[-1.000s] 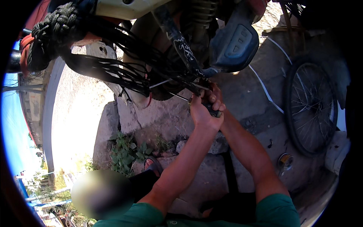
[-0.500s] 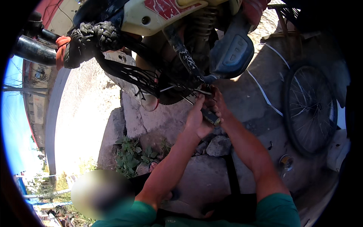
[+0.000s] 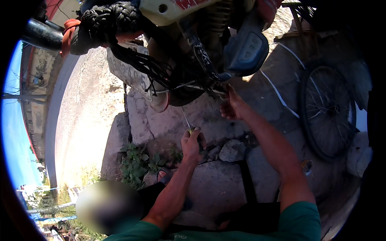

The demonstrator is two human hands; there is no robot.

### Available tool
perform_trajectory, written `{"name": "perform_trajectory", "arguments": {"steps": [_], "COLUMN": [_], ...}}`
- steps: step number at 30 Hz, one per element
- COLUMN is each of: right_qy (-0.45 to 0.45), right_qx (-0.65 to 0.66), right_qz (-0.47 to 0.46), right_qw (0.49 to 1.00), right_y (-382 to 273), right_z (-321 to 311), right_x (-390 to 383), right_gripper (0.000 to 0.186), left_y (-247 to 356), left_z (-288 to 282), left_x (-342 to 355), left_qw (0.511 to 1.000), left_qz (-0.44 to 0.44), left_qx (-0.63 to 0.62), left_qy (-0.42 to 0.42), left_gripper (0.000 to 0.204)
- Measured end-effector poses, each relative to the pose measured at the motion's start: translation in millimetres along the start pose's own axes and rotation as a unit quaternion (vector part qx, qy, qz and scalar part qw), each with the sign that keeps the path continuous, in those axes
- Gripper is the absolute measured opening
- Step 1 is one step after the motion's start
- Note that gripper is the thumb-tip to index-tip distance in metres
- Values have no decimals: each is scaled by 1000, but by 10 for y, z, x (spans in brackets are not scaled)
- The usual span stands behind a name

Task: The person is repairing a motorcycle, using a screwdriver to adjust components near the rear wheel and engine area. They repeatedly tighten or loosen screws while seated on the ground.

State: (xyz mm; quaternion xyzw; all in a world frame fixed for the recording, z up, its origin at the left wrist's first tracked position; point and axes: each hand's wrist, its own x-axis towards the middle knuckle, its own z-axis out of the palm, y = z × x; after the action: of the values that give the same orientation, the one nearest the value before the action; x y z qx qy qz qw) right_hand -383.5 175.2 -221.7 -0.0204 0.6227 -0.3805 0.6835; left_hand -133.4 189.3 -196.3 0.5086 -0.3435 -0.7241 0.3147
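Observation:
My left hand [image 3: 191, 143] is closed around a screwdriver [image 3: 187, 120], its thin metal shaft pointing up toward the rear of a motorcycle [image 3: 159, 12]. Only a yellowish bit of the handle shows above my fist. Higher and to the right, my right hand [image 3: 234, 105] has curled fingers at the metal parts [image 3: 218, 91] beside the rear wheel, just below a dark blue muffler end [image 3: 246, 54]. What those fingers grip is too dark to make out. Black cords [image 3: 140, 66] hang over the motorcycle's rear, next to a pale number plate [image 3: 126, 68].
A loose bicycle wheel [image 3: 304, 116] stands at the right, near white straps [image 3: 279, 96] on the ground. Stones [image 3: 232, 150] and a green plant [image 3: 134, 164] lie below my hands. At the lower left is another person, blurred, with a sandalled foot [image 3: 163, 176].
My left hand has moved down and left, away from my right hand, carrying the screwdriver. My right hand stays near the wheel parts. The motorcycle sits slightly higher in view.

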Motion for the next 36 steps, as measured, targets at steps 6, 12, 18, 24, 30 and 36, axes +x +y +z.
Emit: {"name": "perform_trajectory", "arguments": {"steps": [6,12,18,24,30,36], "right_qy": [-131,-212,-121,32,37,-70], "right_qx": [100,173,118,-32,-195,-153], "right_qz": [-42,-90,-121,-153,-182,-278], "right_qw": [985,958,978,987,963,946], "right_y": [14,-122,-135,-209,-271,-186], "right_z": [-205,-341,-154,-222,-250,-367], "right_x": [-71,-231,-147,-118,-234,-117], "right_gripper": [86,70,68,71,75,76], "left_y": [30,169,272,247,244,248], "left_z": [-58,-42,-50,-66,-101,-140], "left_x": [-29,-133,-164,-142,-117,-96], "left_qw": [999,998,995,996,996,995], "left_qz": [42,68,89,83,87,89], "left_qx": [3,9,39,27,32,35], "left_qy": [-3,0,14,7,5,-10], "left_gripper": [17,18,21,19,18,18]}}
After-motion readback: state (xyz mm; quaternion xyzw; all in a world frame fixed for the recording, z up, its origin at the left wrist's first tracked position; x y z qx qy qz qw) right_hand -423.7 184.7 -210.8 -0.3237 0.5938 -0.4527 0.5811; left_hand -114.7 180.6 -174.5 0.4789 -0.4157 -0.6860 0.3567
